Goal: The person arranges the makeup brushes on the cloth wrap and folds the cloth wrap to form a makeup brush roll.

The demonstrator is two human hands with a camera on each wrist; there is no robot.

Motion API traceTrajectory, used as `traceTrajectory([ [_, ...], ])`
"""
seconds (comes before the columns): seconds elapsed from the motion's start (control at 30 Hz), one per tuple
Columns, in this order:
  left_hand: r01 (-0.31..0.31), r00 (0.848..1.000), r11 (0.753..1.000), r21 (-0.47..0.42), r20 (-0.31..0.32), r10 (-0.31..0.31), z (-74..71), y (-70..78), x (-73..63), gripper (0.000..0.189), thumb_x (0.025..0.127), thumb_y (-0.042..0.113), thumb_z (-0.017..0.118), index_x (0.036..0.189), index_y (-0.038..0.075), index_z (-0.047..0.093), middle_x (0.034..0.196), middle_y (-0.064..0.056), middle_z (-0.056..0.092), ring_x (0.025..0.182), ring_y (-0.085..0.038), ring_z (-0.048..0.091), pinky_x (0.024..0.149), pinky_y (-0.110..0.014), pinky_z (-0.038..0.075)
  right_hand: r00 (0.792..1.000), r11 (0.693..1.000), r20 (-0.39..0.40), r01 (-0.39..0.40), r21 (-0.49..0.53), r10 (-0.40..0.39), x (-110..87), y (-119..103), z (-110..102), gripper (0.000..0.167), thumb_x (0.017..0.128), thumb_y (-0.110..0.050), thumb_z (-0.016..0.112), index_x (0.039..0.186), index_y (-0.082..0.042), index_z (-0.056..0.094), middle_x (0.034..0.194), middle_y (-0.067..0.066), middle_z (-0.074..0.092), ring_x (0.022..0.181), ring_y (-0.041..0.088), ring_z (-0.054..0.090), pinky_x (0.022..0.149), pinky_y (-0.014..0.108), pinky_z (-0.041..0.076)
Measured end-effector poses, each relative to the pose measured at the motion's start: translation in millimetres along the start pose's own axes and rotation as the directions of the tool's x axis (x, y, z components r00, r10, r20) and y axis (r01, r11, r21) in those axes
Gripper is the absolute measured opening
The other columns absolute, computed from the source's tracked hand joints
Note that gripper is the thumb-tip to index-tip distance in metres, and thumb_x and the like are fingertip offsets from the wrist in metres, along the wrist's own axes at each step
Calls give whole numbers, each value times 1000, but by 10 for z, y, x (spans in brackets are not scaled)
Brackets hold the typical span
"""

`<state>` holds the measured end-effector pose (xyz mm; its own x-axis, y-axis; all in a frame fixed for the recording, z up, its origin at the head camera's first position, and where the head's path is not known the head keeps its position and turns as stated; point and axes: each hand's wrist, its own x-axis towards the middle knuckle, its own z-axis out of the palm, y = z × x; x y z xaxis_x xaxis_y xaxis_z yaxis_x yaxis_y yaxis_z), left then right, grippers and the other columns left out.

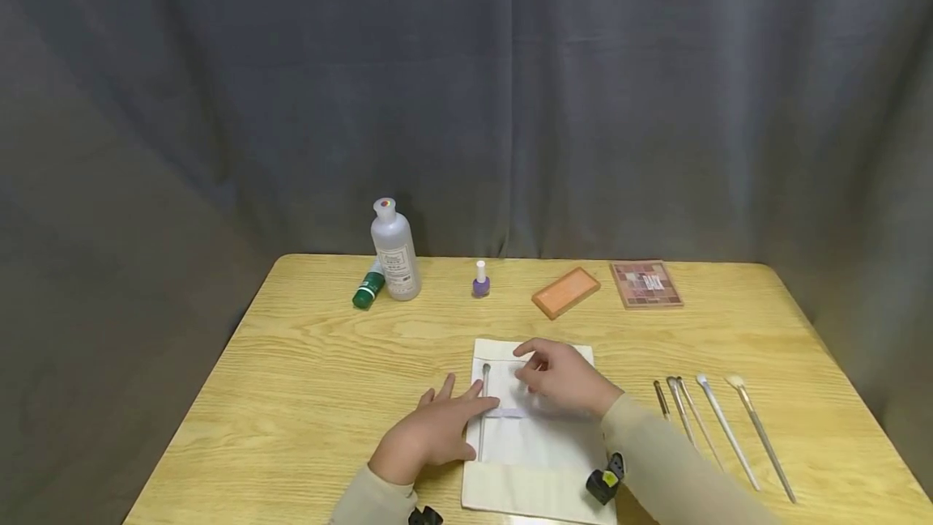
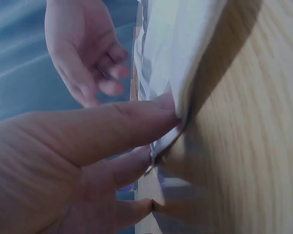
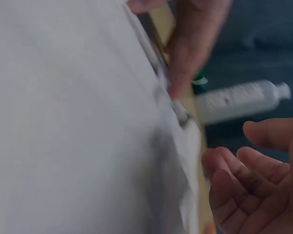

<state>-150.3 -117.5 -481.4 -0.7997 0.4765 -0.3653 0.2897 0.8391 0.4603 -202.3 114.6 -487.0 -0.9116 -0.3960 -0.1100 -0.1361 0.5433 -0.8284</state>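
A white cloth brush roll [image 1: 539,484] lies spread on the table, with a cream fold at its near end and a thin band [image 1: 510,412] across its middle. One makeup brush [image 1: 486,375] lies lengthwise along its left side, passing under the band. My left hand [image 1: 437,428] rests with spread fingers over the roll's left edge and part of that brush; in the left wrist view, thumb and fingertips touch the cloth's edge. Above the upper right of the roll, my right hand [image 1: 560,377] hovers with loosely bent fingers and nothing between them.
Several makeup brushes [image 1: 729,432] lie to the right. Along the back are a clear bottle [image 1: 395,258], a green-capped tube [image 1: 368,288], purple nail polish [image 1: 481,282], an orange case [image 1: 566,292] and an eyeshadow palette [image 1: 646,284]. A dark curtain [image 1: 466,104] hangs behind the table.
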Motion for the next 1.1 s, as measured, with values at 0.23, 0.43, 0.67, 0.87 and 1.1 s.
traceTrajectory([
  [0.23,3,1000,1000,-25,0,-3,22,28,25,69,83,15,81,146,28,55,164,-6,29,152,-45,9,117,-66,14,990,997,-139,-14,-78,3,-376,218,-524,31,97,-19,67,124,-4,65,92,7,69,77,19,65,65,32,52],
  [0.43,23,1000,999,-48,-13,-24,56,64,-12,63,85,13,72,145,23,55,164,-12,27,151,-48,8,117,-67,13,974,983,-223,-82,-166,44,-684,450,-854,37,98,-23,66,128,-2,63,102,9,68,83,17,63,64,33,52],
  [0.67,-15,997,998,-61,-72,11,87,108,-2,58,89,23,71,144,18,55,165,-12,26,152,-43,9,116,-68,14,937,956,-340,-169,-239,80,-958,641,-1095,35,96,-19,67,126,1,63,98,10,69,78,17,63,57,33,50],
  [0.87,-94,989,995,45,-108,98,127,153,45,59,90,25,71,146,15,54,163,-4,31,154,-35,12,117,-64,18,942,931,-311,-221,-290,127,-1031,742,-1138,28,93,-15,68,114,4,68,93,12,69,72,18,61,58,34,50],
  [1.1,-85,992,991,99,-81,93,189,217,78,63,90,27,71,148,14,52,162,-2,35,153,-33,16,117,-62,21,955,895,-236,-258,-364,180,-1053,770,-1077,28,88,-17,75,106,4,70,91,11,72,72,16,64,61,34,53],
])
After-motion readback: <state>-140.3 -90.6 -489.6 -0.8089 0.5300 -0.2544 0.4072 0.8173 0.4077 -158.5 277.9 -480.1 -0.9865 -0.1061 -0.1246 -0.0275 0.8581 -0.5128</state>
